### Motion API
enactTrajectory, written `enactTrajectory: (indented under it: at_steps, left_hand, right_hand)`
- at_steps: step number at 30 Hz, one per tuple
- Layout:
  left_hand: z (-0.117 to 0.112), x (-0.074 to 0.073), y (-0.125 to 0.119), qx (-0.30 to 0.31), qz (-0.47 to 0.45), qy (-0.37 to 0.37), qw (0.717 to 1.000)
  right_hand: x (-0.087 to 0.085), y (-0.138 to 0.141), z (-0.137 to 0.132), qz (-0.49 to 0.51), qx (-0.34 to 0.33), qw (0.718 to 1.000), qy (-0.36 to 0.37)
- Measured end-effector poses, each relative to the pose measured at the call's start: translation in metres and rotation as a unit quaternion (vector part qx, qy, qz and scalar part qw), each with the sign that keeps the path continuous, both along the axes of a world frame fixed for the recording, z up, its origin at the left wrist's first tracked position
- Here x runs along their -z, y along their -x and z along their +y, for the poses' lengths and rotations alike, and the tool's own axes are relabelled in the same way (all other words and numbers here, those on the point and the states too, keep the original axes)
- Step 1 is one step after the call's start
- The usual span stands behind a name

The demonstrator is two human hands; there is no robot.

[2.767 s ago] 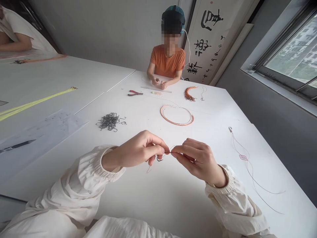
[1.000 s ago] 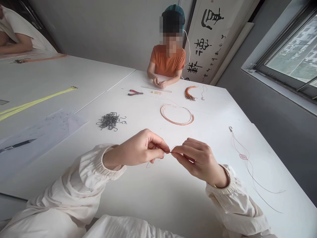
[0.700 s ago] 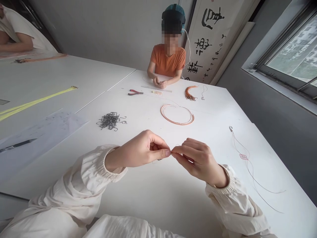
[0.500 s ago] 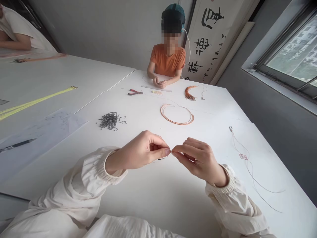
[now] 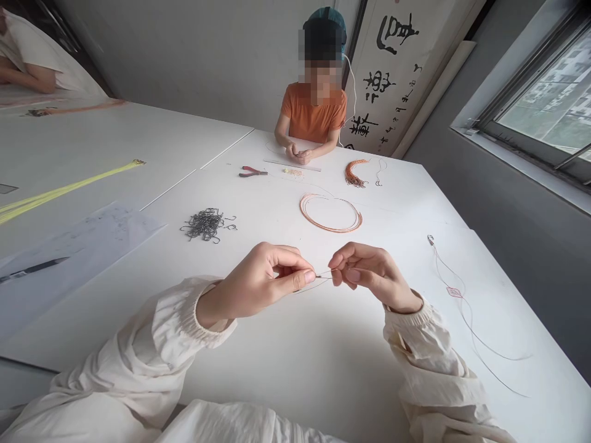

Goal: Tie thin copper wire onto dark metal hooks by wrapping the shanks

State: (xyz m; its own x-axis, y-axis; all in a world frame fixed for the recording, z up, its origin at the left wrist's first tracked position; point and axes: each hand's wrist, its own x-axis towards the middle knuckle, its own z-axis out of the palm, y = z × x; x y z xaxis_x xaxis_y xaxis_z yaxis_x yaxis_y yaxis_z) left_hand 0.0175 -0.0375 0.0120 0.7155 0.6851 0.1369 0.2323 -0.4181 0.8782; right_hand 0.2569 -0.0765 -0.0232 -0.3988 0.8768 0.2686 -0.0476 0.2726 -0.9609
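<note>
My left hand (image 5: 265, 277) is closed in a pinch, thumb against forefinger, on a fishing hook mostly hidden by the fingers. Only a small dark tip (image 5: 318, 277) sticks out to the right of the thumb. From there a thin fishing line (image 5: 325, 278) runs to my right hand (image 5: 367, 271), whose curled fingers hold it near their tips. A loose strand hangs below the left thumb. Beyond my left hand lies a pile of dark fishing hooks (image 5: 205, 225). A coil of orange line (image 5: 302, 212) rests on the table past both hands.
Across the white table (image 5: 277, 381) sits a person in orange (image 5: 314, 114), hands together. Near them are red-handled pliers (image 5: 253, 171), a ruler (image 5: 295, 165) and an orange bundle (image 5: 354, 174). A tagged line (image 5: 454, 292) lies right; a pen (image 5: 34, 269) on paper and yellow strands (image 5: 69, 191) lie left.
My right hand has drawn away from the left fingertips, slightly up and right, and turned its palm inward. Line now shows between the hands. The left hand still pinches.
</note>
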Motion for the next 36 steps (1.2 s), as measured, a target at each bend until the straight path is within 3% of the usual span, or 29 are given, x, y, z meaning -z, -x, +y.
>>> enactTrajectory:
  at_steps: [2, 5, 10, 16, 20, 23, 25, 28, 32, 36]
  left_hand:
    - [0.001, 0.001, -0.001, -0.006, -0.016, 0.0, 1.0]
    - [0.001, 0.002, -0.002, -0.034, -0.032, -0.025, 0.999]
    - [0.001, 0.008, -0.004, -0.084, -0.049, -0.1, 0.99]
    - [0.0, 0.014, -0.006, -0.093, -0.037, -0.156, 0.983]
    - [-0.001, 0.016, -0.008, -0.074, -0.034, -0.18, 0.98]
    - [-0.002, 0.016, -0.01, -0.049, -0.036, -0.187, 0.981]
    - [-0.003, 0.016, -0.011, -0.035, -0.039, -0.191, 0.98]
    - [-0.004, 0.017, -0.011, -0.02, -0.041, -0.194, 0.98]
    - [-0.004, 0.018, -0.009, -0.016, -0.055, -0.192, 0.98]
    - [-0.006, 0.017, -0.009, -0.025, -0.089, -0.177, 0.98]
  right_hand:
    - [0.006, 0.004, 0.002, 0.029, 0.015, 0.999, 0.01]
    - [0.015, 0.019, -0.002, 0.034, 0.109, 0.993, -0.008]
    - [0.02, 0.045, -0.018, -0.044, 0.24, 0.964, -0.105]
    - [0.008, 0.048, -0.03, -0.214, 0.283, 0.893, -0.275]
    - [-0.01, 0.044, -0.032, -0.289, 0.267, 0.867, -0.307]
    - [-0.025, 0.038, -0.026, -0.265, 0.216, 0.907, -0.248]
    - [-0.034, 0.032, -0.018, -0.239, 0.17, 0.94, -0.174]
    - [-0.04, 0.023, -0.003, -0.206, 0.113, 0.97, -0.067]
    - [-0.037, 0.014, 0.014, -0.127, 0.048, 0.99, 0.023]
    - [-0.022, 0.014, 0.022, -0.022, 0.015, 0.996, 0.082]
